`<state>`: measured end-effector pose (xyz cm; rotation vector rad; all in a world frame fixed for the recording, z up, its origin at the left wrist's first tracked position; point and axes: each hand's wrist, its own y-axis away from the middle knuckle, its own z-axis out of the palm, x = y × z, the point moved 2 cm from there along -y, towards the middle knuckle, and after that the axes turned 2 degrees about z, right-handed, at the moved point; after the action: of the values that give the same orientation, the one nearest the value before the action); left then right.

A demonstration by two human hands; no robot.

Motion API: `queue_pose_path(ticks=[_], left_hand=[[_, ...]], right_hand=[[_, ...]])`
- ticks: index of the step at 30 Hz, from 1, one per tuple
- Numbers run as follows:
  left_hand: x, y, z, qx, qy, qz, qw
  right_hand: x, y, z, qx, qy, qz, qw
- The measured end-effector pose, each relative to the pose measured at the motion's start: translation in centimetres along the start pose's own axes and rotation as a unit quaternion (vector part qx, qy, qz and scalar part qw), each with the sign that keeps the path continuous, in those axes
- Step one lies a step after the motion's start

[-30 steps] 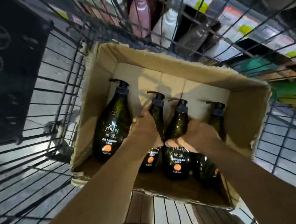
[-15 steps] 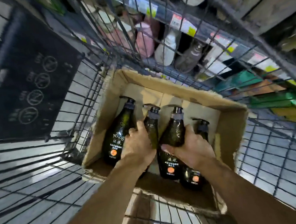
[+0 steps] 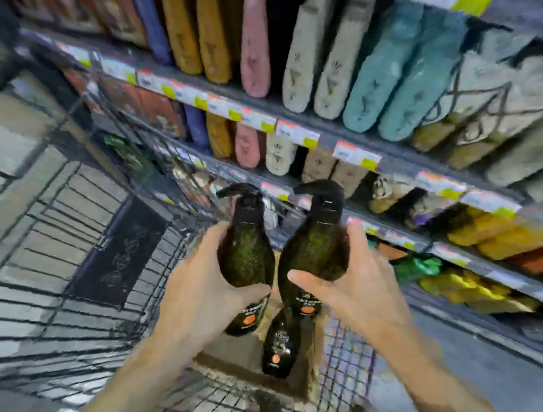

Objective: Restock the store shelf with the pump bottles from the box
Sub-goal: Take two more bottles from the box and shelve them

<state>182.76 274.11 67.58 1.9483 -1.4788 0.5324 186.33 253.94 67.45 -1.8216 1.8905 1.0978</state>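
Observation:
My left hand [image 3: 202, 294] grips a dark green pump bottle [image 3: 246, 250] with a black pump, held upright above the box. My right hand [image 3: 353, 285] grips a second dark green pump bottle [image 3: 316, 244] beside it, the two almost touching. Below them a third pump bottle [image 3: 279, 343] stands in the cardboard box [image 3: 313, 366], which is mostly hidden behind my hands. The store shelf [image 3: 325, 150] rises to the right and ahead, its tiers edged with price tags.
The box sits in a wire cart [image 3: 70, 232] whose mesh walls surround it. A black panel [image 3: 118, 260] hangs on the cart's far side. Coloured pouches and bottles [image 3: 382, 63] fill the upper shelves, yellow and green packs [image 3: 484, 233] the lower one. Tiled floor lies left.
Both hands have lifted a pump bottle each out of the box, up to shelf height. The view has swung up from the box toward the shelves.

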Motion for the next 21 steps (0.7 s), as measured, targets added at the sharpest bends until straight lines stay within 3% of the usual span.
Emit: queue_pose_path(ticks=[5,10,16,21], left_hand=[[14.3,3.4,-1.0,0.059,-0.002,0.123,0.991],[27.0,7.2,1.4,0.106,0.028,0.183,0.977],[38.3,10.3,5.8,0.083,0.042,0.265,0.96],[43.9,10.3,7.9,0.063,0.081,0.305,0.947]], right_hand=[[0.9,4.5,-13.9,0.105,-0.03,-0.073,0.991],[4.6,9.4,-25.7,0.178,-0.019,-0.109,0.978],[9.4,14.2,-36.9,0.246,-0.009,-0.098,0.964],[11.5,15.8,-42.1,0.299,-0.038,-0.08,0.95]])
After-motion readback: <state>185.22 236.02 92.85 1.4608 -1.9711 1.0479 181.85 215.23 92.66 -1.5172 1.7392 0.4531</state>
